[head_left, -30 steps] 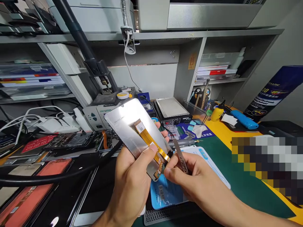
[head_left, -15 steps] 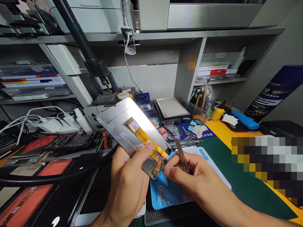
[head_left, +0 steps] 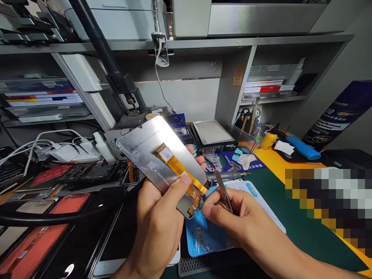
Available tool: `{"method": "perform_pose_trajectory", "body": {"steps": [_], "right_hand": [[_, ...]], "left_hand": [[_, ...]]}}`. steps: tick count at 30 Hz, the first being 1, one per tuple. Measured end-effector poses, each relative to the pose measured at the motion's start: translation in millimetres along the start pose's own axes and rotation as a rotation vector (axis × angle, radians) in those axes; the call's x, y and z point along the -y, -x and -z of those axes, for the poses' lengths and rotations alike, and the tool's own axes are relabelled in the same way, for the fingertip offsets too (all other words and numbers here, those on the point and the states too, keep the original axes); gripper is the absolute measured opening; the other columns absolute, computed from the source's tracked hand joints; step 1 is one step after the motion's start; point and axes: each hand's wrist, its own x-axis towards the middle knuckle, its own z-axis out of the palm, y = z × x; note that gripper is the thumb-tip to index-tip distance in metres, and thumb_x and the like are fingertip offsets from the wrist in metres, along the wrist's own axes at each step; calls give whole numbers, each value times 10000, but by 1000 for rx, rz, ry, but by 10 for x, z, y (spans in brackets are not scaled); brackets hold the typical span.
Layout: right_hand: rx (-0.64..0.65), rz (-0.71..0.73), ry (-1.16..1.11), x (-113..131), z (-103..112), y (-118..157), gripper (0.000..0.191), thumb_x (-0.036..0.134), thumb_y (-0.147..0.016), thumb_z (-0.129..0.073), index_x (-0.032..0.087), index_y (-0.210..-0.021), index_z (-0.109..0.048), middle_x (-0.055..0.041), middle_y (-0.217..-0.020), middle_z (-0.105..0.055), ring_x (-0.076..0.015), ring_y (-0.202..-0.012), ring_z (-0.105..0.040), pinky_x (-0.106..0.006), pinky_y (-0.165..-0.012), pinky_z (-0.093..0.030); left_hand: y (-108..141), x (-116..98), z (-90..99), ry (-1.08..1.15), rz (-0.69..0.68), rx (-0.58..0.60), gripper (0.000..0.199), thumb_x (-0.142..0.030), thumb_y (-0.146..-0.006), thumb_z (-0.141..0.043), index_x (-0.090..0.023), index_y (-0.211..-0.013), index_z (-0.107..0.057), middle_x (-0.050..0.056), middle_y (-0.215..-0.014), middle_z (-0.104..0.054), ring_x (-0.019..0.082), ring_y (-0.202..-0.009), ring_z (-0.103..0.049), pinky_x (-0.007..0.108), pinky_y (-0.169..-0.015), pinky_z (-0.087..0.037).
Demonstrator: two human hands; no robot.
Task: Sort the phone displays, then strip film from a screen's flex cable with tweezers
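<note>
My left hand [head_left: 161, 217] grips a phone screen [head_left: 139, 145] by its lower part, silvery back facing me and tilted. Its thumb presses on the yellow-orange flex cable [head_left: 173, 164] that runs down the back. With my right hand [head_left: 242, 217] I hold metal tweezers [head_left: 223, 190], which lie across the fingers and point up. Thumb and index finger of that hand pinch together at the screen's lower right corner, by the cable's end. A small greenish bit shows at those fingertips; I cannot make out what it is. Beneath the hands lies a blue packet [head_left: 207, 238].
Several phone screens [head_left: 69, 236] lie at left, crossed by a thick black cable [head_left: 43, 221]. Behind the hands stands a flat heating plate [head_left: 213, 131]. Further right are a yellow bottle [head_left: 269, 139], a blue-handled tool [head_left: 303, 148] and a large spray can [head_left: 334, 116].
The view has shifted slightly, so the background sits a little further right. The screen's upper end has tilted a little; both hands keep their hold.
</note>
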Motion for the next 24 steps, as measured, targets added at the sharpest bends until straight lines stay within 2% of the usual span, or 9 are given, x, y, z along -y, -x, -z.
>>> {"method": "perform_pose_trajectory", "body": {"steps": [7,11,14,18,24], "right_hand": [[85,-69,-142,-21,26,28,305,420,-918,-649,196,-752,-525,80,-598,-337,-76,-519,-210,-265,-476,-157],[33,-20,-128,-43,12,20,383,492,-868,-716,196,-731,-515,86,-610,-318,-84,-552,-208,-273,-507,-174],[-20,34,-88,-66,-6,-10,437,523,-835,-741,195,-676,-499,86,-592,-322,-92,-566,-211,-280,-512,-175],[-37,-13,-70,-71,-9,-23,421,489,-875,-697,197,-665,-480,90,-565,-321,-81,-532,-196,-271,-476,-155],[-51,-52,-67,-21,-2,-16,352,400,-887,-667,189,-658,-501,98,-550,-303,-60,-481,-139,-260,-425,-105]], "left_hand": [[16,8,12,-80,-6,61,299,-191,-884,-666,-204,-1178,-722,105,-1154,-759,302,-1142,-682,356,-926,-597],[45,45,55,-158,-9,95,261,-239,-923,-637,-213,-1166,-730,95,-1226,-731,297,-1188,-655,349,-959,-582],[74,91,85,-225,-37,130,271,-266,-946,-618,-239,-1195,-723,71,-1264,-712,288,-1254,-608,391,-1063,-518],[101,139,103,-320,-85,151,253,-284,-955,-607,-232,-1158,-750,71,-1269,-707,299,-1285,-579,441,-1128,-455],[86,126,102,-284,-64,133,285,-271,-944,-620,-226,-1206,-723,79,-1270,-707,310,-1244,-610,434,-1063,-515]]}}
